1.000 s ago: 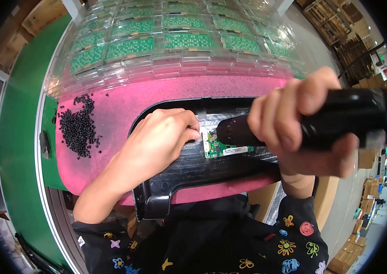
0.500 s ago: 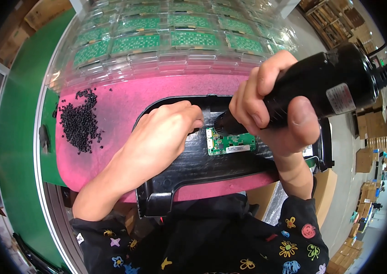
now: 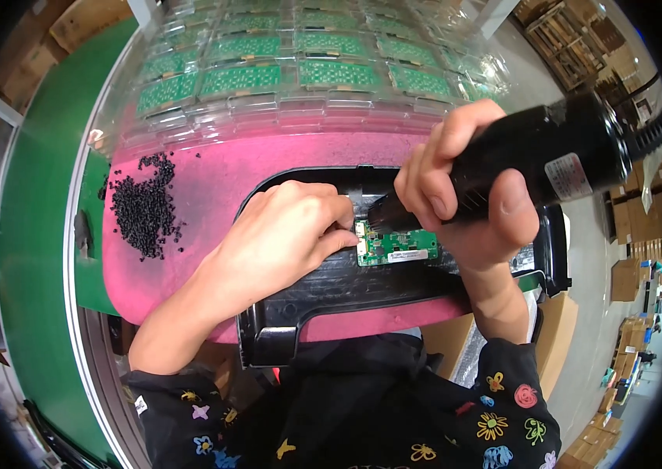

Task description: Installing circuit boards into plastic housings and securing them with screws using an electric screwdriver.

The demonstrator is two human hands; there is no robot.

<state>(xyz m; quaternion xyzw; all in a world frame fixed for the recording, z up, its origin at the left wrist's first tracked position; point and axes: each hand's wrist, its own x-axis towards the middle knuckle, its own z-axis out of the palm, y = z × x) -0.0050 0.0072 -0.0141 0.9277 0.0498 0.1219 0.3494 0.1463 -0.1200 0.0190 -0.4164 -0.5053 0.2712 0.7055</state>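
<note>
On the pink mat [image 3: 214,180], left hand [image 3: 284,242] pins a small green circuit board [image 3: 396,246]; right hand [image 3: 463,203] grips a black screwdriver [image 3: 549,156].

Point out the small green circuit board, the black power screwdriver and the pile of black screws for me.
small green circuit board [image 3: 398,248], head view, middle of its green face.
black power screwdriver [image 3: 549,156], head view, on its thick black body.
pile of black screws [image 3: 143,207], head view, centre of the heap.

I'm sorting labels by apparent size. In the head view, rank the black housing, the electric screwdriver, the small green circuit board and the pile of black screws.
1. black housing
2. electric screwdriver, enlarged by nearness to the camera
3. pile of black screws
4. small green circuit board, close to the pile, so unsure
</note>
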